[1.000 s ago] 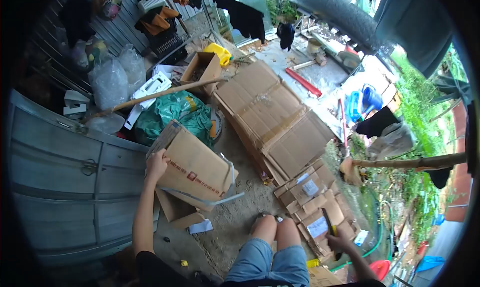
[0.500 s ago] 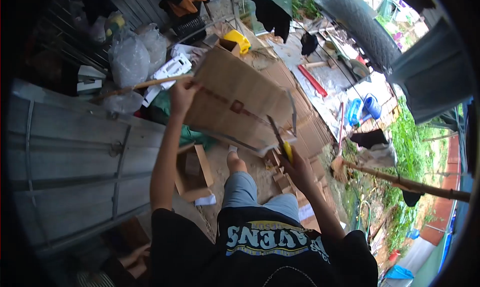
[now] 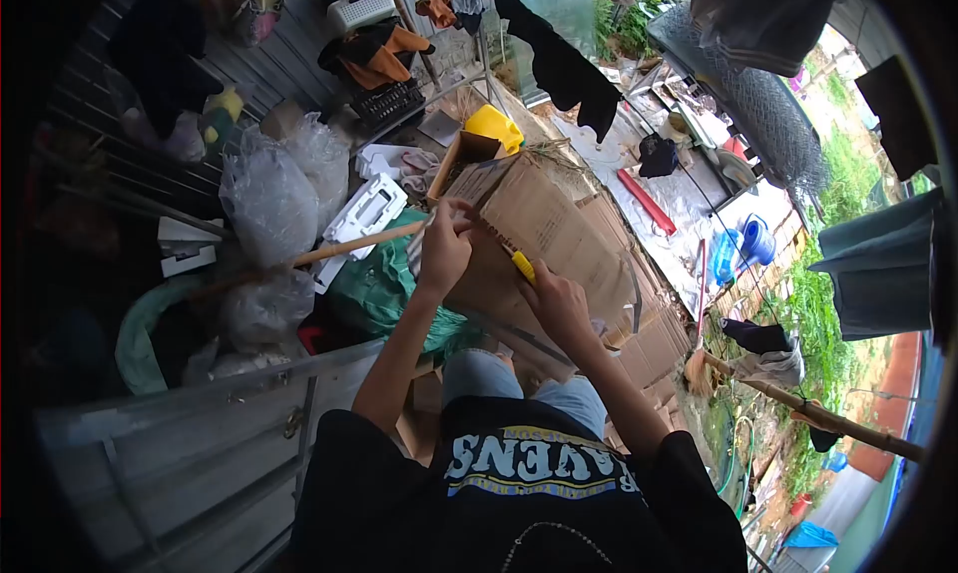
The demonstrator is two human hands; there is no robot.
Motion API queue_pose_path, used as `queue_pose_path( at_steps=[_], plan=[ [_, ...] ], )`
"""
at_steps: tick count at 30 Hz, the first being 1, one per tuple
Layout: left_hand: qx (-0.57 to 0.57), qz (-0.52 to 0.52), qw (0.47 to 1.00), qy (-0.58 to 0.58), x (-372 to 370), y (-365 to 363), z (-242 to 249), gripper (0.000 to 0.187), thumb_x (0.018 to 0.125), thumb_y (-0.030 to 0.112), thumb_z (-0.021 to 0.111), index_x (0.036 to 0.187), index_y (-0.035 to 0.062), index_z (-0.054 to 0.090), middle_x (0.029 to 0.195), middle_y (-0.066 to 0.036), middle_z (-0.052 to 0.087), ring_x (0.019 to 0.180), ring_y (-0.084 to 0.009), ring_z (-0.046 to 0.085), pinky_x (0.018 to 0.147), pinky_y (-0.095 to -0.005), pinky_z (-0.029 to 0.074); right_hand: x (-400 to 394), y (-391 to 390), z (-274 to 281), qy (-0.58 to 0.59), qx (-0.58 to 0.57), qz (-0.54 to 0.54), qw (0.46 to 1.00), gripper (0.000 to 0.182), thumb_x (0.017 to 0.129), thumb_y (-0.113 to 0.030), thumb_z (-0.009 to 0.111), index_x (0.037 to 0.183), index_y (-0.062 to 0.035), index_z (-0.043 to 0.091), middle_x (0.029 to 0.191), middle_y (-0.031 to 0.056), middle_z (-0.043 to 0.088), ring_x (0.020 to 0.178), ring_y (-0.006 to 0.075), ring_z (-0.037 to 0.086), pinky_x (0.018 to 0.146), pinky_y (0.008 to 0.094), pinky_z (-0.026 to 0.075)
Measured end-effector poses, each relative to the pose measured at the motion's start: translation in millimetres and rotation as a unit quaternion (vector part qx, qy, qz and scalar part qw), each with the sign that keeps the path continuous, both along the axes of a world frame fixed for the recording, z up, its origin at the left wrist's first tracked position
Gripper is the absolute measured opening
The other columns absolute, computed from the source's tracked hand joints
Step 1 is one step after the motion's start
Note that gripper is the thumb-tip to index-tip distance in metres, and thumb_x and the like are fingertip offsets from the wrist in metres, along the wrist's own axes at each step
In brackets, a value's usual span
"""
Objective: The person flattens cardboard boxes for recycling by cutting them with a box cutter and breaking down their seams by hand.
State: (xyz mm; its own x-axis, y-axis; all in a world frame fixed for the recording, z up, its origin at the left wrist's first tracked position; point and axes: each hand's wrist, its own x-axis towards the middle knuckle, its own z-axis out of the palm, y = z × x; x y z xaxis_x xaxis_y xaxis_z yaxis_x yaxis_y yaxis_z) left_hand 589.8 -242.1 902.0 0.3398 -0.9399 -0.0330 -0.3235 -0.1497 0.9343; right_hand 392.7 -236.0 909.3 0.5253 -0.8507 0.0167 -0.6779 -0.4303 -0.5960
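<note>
My left hand [image 3: 446,249] is closed on the upper left edge of a brown cardboard sheet [image 3: 557,224], which is held up tilted in front of my legs. Wrapped in my right hand [image 3: 555,301] is a yellow-handled knife [image 3: 523,266]. Its dark blade points up and left, overlapping the cardboard just right of my left fingers. Grey tape runs along the sheet's right and lower edges.
Flattened cardboard [image 3: 649,325] lies on the ground to the right. A green plastic bag [image 3: 384,298], white foam pieces [image 3: 364,219] and a wooden pole [image 3: 354,244] are on the left. Beyond the sheet are an open cardboard box [image 3: 461,159] and a yellow container [image 3: 493,128].
The knife has moved up and left, from the sheet's lower right to near my left hand. The cardboard has turned, and its printed red marking no longer shows. My view has shifted.
</note>
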Motion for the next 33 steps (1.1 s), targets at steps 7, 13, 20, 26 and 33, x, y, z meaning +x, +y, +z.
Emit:
queue_pose_path(
  at_steps=[7, 13, 20, 26, 33],
  plan=[
    [-0.038, -0.007, 0.991, -0.129, 22, -31, 39, 0.035, 0.074, 0.0, 0.061, 0.097, 0.0056, 0.036, 0.078, -0.015, 0.064, 0.081, -0.0332, 0.061, 0.065, -0.0395, 0.046, 36, -25, 11, -0.012, -0.029, -0.036, 0.999, 0.027, 0.084, -0.028, 0.053, 0.089, -0.0031, 0.046, 0.063, 0.0153, 0.058, 0.055, 0.0313, 0.058, 0.049, 0.041, 0.045],
    [-0.025, -0.02, 0.974, -0.223, 41, -53, 61, 0.033, 0.074, 0.003, 0.063, 0.095, 0.0065, 0.038, 0.077, -0.012, 0.064, 0.079, -0.0324, 0.061, 0.065, -0.0402, 0.047, 69, -33, 33, -0.023, 0.021, -0.08, 0.996, 0.03, 0.084, -0.03, 0.053, 0.088, -0.0015, 0.046, 0.058, 0.0189, 0.056, 0.055, 0.0365, 0.057, 0.051, 0.0453, 0.043],
    [-0.035, -0.022, 0.969, -0.242, 64, -67, 81, 0.029, 0.074, 0.0, 0.06, 0.093, 0.0062, 0.039, 0.08, -0.014, 0.064, 0.081, -0.0329, 0.061, 0.066, -0.0406, 0.046, 100, -51, 46, -0.026, -0.022, -0.079, 0.996, 0.026, 0.086, -0.029, 0.049, 0.086, -0.0026, 0.045, 0.056, 0.0178, 0.057, 0.051, 0.0346, 0.058, 0.047, 0.0428, 0.045],
    [-0.034, -0.038, 0.965, -0.256, 67, -53, 78, 0.031, 0.072, -0.002, 0.06, 0.092, 0.0052, 0.038, 0.08, -0.015, 0.063, 0.083, -0.0337, 0.06, 0.066, -0.0418, 0.046, 92, -30, 41, -0.023, 0.025, -0.069, 0.997, 0.027, 0.084, -0.028, 0.051, 0.086, -0.0025, 0.045, 0.058, 0.0192, 0.057, 0.053, 0.0352, 0.058, 0.049, 0.0438, 0.045],
    [-0.014, -0.043, 0.974, -0.222, 61, -41, 79, 0.03, 0.071, -0.002, 0.06, 0.092, 0.0044, 0.039, 0.078, -0.016, 0.063, 0.081, -0.0351, 0.06, 0.066, -0.0416, 0.046, 90, -9, 53, 0.011, 0.042, -0.077, 0.996, 0.024, 0.084, -0.025, 0.051, 0.082, -0.0017, 0.045, 0.059, 0.0197, 0.058, 0.055, 0.0353, 0.059, 0.05, 0.0431, 0.047]
  ],
)
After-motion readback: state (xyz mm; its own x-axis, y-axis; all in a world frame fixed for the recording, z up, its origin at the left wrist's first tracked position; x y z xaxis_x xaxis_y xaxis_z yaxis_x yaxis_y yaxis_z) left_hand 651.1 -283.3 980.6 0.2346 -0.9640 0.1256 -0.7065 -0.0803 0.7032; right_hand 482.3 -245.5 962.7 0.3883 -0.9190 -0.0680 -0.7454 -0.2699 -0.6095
